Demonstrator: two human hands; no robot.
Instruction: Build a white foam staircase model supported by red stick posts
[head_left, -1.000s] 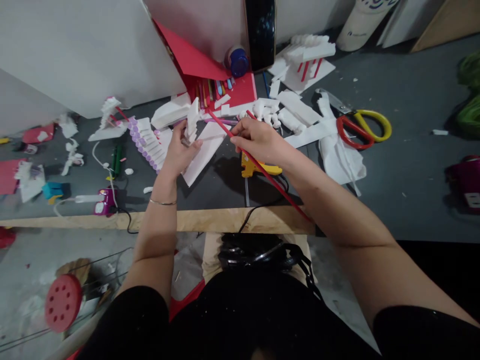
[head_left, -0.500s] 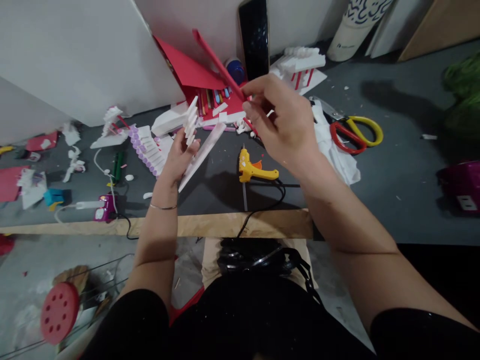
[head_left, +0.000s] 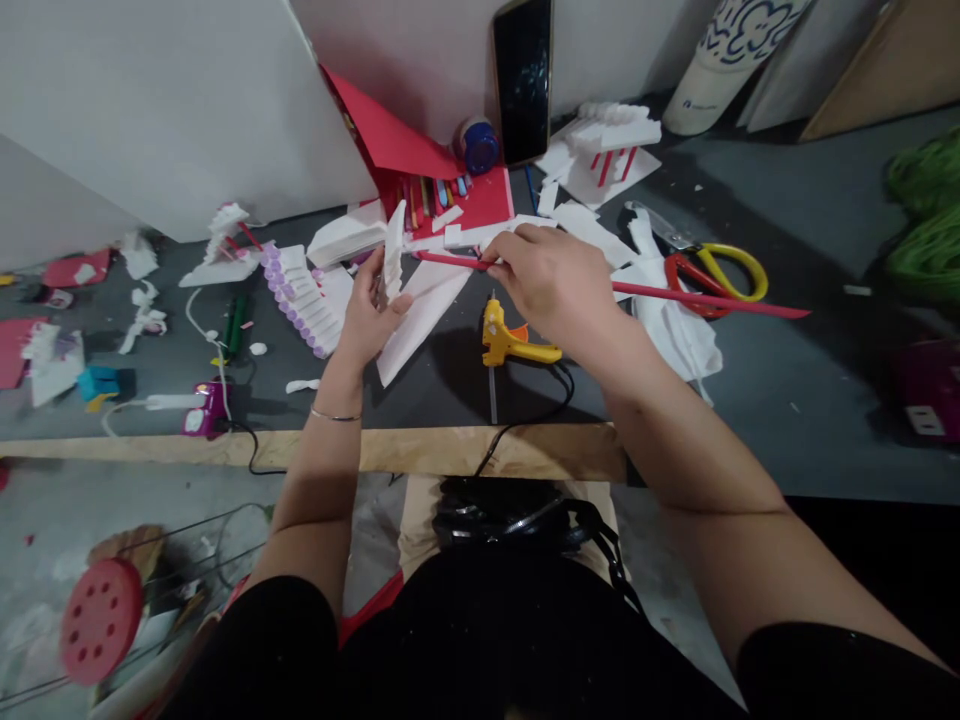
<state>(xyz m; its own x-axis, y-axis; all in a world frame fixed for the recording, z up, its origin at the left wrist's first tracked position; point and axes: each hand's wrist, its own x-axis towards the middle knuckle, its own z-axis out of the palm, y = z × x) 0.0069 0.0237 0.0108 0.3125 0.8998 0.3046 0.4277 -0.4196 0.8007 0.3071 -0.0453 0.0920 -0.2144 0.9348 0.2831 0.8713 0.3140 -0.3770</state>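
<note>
My left hand is closed on a small white paper model, a ridged upright piece joined to a flat white base that slants down toward the table edge. In my right hand a long thin red paper stick is pinched between thumb and fingers. The stick lies nearly level, its left end close to the base and ridged piece; whether it touches them I cannot tell. Below the right hand a yellow hot glue gun rests on the dark table.
Red-and-yellow-handled scissors and crumpled white tissue lie right. A phone leans on the wall beside a finished-looking white model. Purple-edged white folded paper lies left, near a purple adapter. A cable crosses the wooden edge.
My right hand has lowered, and the red stick has swung from steeply raised to nearly level, its end now near the white model. The model's base has turned to show more of its face.
</note>
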